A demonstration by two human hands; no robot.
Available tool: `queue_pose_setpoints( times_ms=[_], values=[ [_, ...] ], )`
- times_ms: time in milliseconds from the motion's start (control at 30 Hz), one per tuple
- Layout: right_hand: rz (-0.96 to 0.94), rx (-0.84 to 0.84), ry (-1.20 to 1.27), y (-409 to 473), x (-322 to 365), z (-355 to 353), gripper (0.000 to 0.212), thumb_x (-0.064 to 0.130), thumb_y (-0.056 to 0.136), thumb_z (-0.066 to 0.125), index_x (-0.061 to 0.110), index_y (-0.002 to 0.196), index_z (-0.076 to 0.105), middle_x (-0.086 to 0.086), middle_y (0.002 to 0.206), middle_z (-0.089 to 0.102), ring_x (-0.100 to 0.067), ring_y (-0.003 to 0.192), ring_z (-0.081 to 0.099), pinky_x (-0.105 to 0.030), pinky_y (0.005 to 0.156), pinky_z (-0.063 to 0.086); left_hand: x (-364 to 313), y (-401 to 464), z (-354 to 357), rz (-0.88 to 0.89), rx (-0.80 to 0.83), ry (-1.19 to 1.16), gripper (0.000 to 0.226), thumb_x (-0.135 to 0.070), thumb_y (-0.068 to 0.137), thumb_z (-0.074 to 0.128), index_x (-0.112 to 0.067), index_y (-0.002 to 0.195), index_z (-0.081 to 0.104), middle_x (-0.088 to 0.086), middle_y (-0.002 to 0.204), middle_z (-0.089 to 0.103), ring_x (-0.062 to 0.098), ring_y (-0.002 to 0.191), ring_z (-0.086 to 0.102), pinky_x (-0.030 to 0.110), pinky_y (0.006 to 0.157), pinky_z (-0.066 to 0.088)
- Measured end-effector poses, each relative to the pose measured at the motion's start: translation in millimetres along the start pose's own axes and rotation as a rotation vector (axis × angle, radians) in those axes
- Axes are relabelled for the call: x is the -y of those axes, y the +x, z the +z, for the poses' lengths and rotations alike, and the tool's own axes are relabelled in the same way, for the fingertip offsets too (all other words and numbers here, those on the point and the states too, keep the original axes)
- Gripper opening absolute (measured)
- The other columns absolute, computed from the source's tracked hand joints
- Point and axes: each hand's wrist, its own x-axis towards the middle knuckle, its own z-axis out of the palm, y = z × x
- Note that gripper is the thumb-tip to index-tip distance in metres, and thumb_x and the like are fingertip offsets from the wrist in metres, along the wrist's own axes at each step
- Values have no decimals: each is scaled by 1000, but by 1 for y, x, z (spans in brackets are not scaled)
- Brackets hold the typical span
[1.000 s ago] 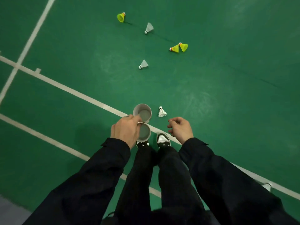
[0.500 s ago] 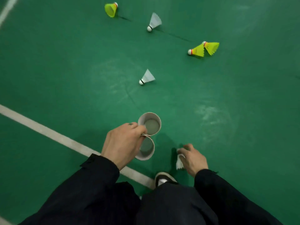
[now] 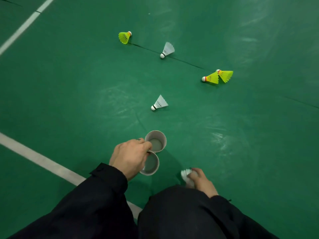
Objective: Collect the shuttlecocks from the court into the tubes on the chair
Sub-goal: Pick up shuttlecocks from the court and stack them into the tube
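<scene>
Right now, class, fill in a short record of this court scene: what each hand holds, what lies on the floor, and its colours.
left hand: grips two open tubes side by side, mouths up
right hand: closed on a white shuttlecock
white shuttlecocks on floor: two, one near, one farther
yellow shuttlecocks on floor: three, one alone, a touching pair
floor: green, with white lines
chair: not in view
</scene>
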Motion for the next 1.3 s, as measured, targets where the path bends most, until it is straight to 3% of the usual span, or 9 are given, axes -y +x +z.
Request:
queue_pose_setpoints(
  times_ms=[133,333,467,667,867,1000,1100,1167,1300],
  values=[
    [-162,-530,457,7,63,-63,20,33,92,70,13,91,73,3,158,39,-1,132,49,-19,108,42,1,4,3,14,-16,62,11,-30,102,58,-30,113,62,-10,93,61,11,81,60,32,78,56],
    [-766,-505,-320,0,149,-143,21,33,101,56,19,104,72,-13,166,27,-36,142,44,-46,110,44,-18,-1,-28,66,-126,84,14,-24,92,70,-27,105,65,-7,88,66,21,81,67,38,68,54],
    [-672,-428,-620,-4,165,-168,37,36,94,42,30,119,68,-11,167,24,-38,153,25,-55,121,29,-20,0,-47,102,-261,58,16,-20,97,62,-26,112,61,-5,86,61,22,78,63,36,65,47],
    [-548,-257,-753,29,181,-182,43,42,97,32,33,122,65,-8,171,1,-34,157,4,-55,124,17,-7,23,-25,69,-258,-46,46,-13,75,87,-25,105,55,-8,71,55,18,57,53,35,55,56],
    [-663,-316,-346,79,175,-156,39,43,92,56,31,129,62,0,157,42,-23,133,49,-39,111,42,24,40,11,-102,-186,-107,42,-10,78,80,-25,111,58,-6,89,59,19,74,61,36,65,55],
    [-335,-368,78,136,172,-147,34,33,100,55,25,133,55,6,133,55,-5,100,60,-39,94,54,42,53,36,-155,-155,-153,37,-9,90,68,-26,122,58,-5,107,59,15,86,60,37,85,59],
    [-138,-298,130,197,167,-138,46,32,101,55,17,144,48,-4,145,50,-5,92,61,-40,102,50,51,61,54,-220,-183,-232,39,-9,86,74,-24,117,57,-3,107,58,11,72,52,31,74,61],
    [-71,-251,179,235,159,-127,54,31,99,59,13,148,44,-10,150,46,-20,118,60,-40,112,42,56,65,63,-237,-231,-274,47,-11,76,85,-23,111,56,-2,101,60,8,62,44,23,62,58],
    [38,-186,233,273,152,-111,26,35,94,63,17,112,65,-8,121,71,-24,103,66,-46,96,54,65,60,72,-265,-311,-306,54,-3,70,86,-19,105,48,0,93,58,8,55,39,22,51,55]
  ],
)
